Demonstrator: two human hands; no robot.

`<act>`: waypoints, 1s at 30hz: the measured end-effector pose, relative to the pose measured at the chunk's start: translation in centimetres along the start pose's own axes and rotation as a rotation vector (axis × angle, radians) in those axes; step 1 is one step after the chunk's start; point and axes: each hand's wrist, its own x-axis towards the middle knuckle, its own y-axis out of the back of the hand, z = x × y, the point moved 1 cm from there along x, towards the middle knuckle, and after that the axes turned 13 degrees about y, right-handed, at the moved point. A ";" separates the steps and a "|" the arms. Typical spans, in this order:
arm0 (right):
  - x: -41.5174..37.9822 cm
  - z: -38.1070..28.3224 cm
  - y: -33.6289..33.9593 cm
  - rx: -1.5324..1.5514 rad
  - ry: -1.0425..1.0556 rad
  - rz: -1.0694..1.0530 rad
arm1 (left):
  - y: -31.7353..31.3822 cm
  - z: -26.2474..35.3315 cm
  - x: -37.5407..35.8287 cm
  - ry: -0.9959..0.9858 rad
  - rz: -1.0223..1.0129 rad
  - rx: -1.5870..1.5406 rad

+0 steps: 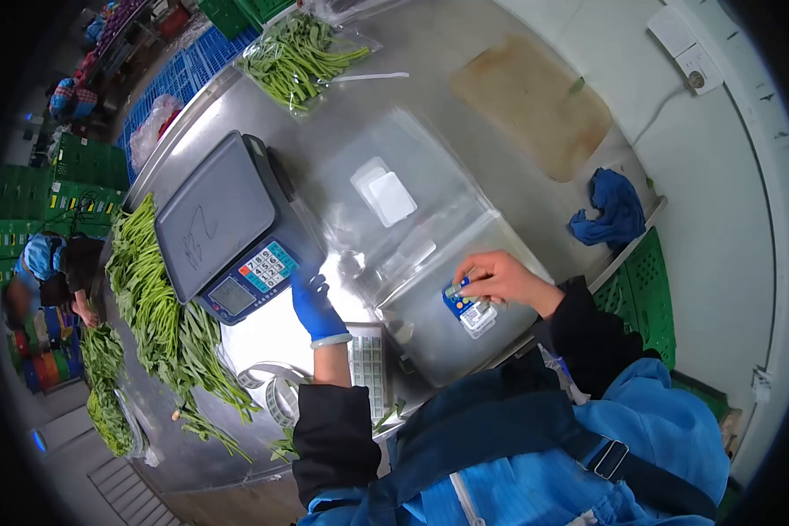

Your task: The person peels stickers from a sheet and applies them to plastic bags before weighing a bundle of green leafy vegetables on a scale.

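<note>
My right hand [504,279] is bare, its fingers curled together on a blue and white printed label [479,317] that lies over clear plastic bags [443,294]. The fingers cover part of the label. My left hand [316,309], in a blue glove, hovers by the front corner of the weighing scale [219,215], close to its keypad [268,266]. Its fingers look stretched out and slightly blurred, with nothing seen in them. Below that hand are a sheet of small labels [366,373] and a coiled strip of tape [280,399].
Loose leafy greens [153,307] lie along the scale's left side. A bagged bunch of greens [298,61] is at the back. White cards [386,195] rest on the bags. A blue cloth [609,210] sits at the right edge. Another person [48,263] stands across the table.
</note>
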 end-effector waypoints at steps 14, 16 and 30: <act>1.5 10.3 -1.7 -0.994 0.231 0.200 | 1.7 -9.9 -12.1 -0.684 -0.995 1.535; 2.0 9.8 -1.2 -1.131 0.211 0.204 | 2.2 -10.7 -9.7 -0.626 -0.996 1.474; -0.1 -0.8 -0.3 0.123 0.189 -0.071 | 1.6 -4.3 0.1 0.130 -0.140 0.272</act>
